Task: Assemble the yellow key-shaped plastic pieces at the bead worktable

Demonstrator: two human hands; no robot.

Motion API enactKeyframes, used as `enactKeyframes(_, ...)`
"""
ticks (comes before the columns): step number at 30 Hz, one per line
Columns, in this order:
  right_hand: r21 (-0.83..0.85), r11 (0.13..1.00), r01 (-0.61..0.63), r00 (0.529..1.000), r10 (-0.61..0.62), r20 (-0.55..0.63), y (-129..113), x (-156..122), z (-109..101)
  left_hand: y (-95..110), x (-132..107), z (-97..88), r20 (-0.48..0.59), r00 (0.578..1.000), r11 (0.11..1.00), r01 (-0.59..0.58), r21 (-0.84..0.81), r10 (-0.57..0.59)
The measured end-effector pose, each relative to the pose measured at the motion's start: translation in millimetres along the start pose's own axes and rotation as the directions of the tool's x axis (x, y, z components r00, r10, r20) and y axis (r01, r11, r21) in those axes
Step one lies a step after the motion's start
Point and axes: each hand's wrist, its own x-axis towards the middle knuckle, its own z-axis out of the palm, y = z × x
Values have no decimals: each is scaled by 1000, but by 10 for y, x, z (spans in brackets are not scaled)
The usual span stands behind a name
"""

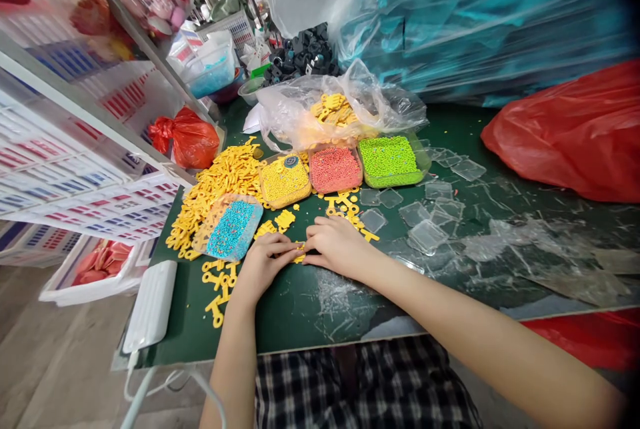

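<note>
Between the pinching fingers of left hand (264,261) and right hand (334,245), the yellow piece (299,254) seems light, stiff, best held by its edges.

A black-and-white checked garment (415,382) is being worn, its pale lines crossing dark squares, while the left hand (266,265) and right hand (336,246) are showing bare, like the slender, tapering forearms (450,312)

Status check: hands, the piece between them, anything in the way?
Left hand and right hand pinching small yellow piece, partly hidden. Tray of blue beads close beside left hand. No blockage seen.
</note>
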Motion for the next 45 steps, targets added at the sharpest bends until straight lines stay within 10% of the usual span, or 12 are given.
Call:
enactKeyframes(12, -21, 999, -31, 999, 31, 10, 2, -5, -6, 28, -15, -25, -139, 986, 995, 88, -54, -95)
enactKeyframes(29, -29, 999, -32, 999, 32, 2, 16, -13, -22, 2, -7, 95, -42, 997, 997, -58, 41, 59)
enactKeyframes(39, -29, 999, -38, 999, 38, 12, 23, -11, -17, -8, -23, 21, -423, 906, 999, 33, 14, -24)
enactKeyframes(45, -74, 994, 84, 991, -91, -96, 4, -11, -34, 163, 61, -20, -431, 902, 996, 20, 85, 18)
